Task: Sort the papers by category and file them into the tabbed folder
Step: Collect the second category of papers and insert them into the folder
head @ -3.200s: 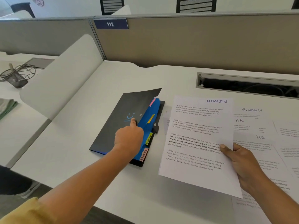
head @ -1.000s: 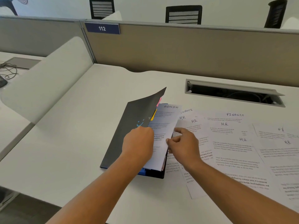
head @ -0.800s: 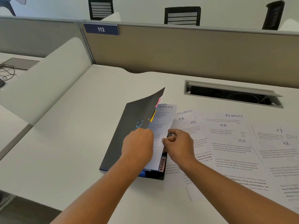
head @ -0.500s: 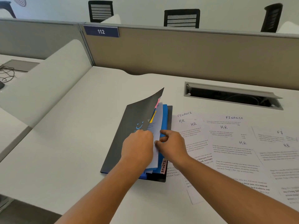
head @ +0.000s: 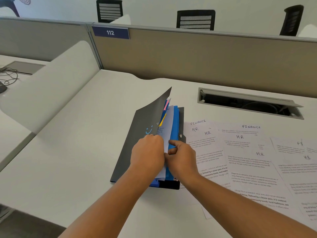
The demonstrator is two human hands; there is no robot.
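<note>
A dark grey tabbed folder (head: 137, 134) lies on the white desk with its front cover lifted and blue dividers and coloured tabs showing inside. My left hand (head: 147, 155) grips the cover's edge and holds it up. A white ADMIN sheet (head: 167, 129) sits almost fully inside, behind the cover. My right hand (head: 181, 158) pinches that sheet's right edge beside the blue dividers. Several sheets headed FINANCE and HR (head: 247, 152) lie overlapping on the desk to the right of the folder.
An open cable tray slot (head: 247, 103) is set into the desk behind the papers. A beige partition (head: 188, 55) closes the back, a white curved divider (head: 56, 83) the left. The desk's front edge runs near my forearms.
The ADMIN sheet, held out in my right hand at first, has slid leftward into the folder under the lifted cover until only a narrow strip shows. My right hand followed it in.
</note>
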